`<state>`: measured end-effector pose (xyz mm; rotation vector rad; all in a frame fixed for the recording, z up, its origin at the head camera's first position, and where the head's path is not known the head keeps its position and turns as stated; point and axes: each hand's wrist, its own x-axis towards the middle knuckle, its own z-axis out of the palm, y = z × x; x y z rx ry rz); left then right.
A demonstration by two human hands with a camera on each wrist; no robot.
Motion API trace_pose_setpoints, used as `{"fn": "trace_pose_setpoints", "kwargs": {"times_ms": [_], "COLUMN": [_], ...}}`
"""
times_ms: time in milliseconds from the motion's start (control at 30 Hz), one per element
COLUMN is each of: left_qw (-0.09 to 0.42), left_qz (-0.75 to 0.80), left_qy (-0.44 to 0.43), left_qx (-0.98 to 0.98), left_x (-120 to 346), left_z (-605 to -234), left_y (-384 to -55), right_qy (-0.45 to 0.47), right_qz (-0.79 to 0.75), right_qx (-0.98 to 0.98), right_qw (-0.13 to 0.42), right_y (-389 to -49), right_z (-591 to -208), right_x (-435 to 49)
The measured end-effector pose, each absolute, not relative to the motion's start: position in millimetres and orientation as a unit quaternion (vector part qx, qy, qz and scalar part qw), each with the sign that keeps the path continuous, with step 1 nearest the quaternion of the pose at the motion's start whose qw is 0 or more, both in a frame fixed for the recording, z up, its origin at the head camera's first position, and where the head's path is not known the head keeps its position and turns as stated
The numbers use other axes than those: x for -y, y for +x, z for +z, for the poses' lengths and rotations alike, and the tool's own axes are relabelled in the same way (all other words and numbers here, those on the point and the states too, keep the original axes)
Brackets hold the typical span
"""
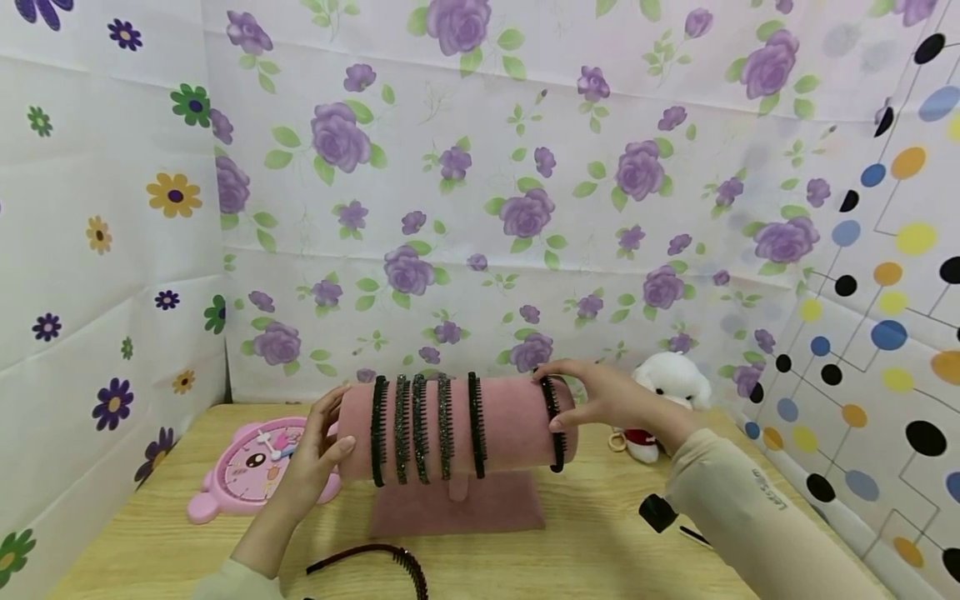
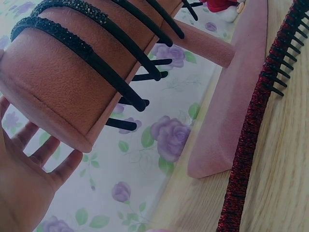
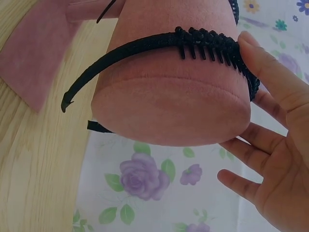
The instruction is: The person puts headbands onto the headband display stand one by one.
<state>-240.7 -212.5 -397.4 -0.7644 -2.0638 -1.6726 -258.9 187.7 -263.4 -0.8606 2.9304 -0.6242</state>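
Note:
A pink velvety headband stand [image 1: 516,425] holds its roll level above a flat base. My left hand [image 1: 311,454] holds the roll's left end, thumb in front and fingers behind; in the left wrist view the spread fingertips meet the end's edge. At the right end, my right hand [image 1: 607,398] pinches a black toothed headband [image 1: 552,421], thumb on its front and index finger near its top. In the right wrist view this headband [image 3: 130,48] arches over the roll, its ends free. Several dark headbands, some glittery [image 1: 446,425], sit on the roll's left half and middle.
A dark red toothed headband [image 1: 375,549] lies on the wooden table [image 1: 600,542] in front of the stand. A pink clock [image 1: 251,471] is at left. Behind my right forearm sits a white plush dog [image 1: 671,375]. A small black object [image 1: 657,512] lies near that sleeve. Patterned sheets surround the table.

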Motion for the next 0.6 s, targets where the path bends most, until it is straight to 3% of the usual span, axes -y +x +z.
{"fn": "trace_pose_setpoints", "kwargs": {"times_ms": [600], "left_qw": [0.183], "left_qz": [-0.594], "left_qy": [-0.272], "left_qx": [0.735], "left_x": [212.5], "left_z": [-397.8], "left_y": [-240.5], "right_qy": [-0.291], "right_qz": [-0.215], "right_qx": [-0.932], "right_qw": [0.014], "right_y": [-260.9], "right_z": [-263.3], "right_x": [-171.4]}}
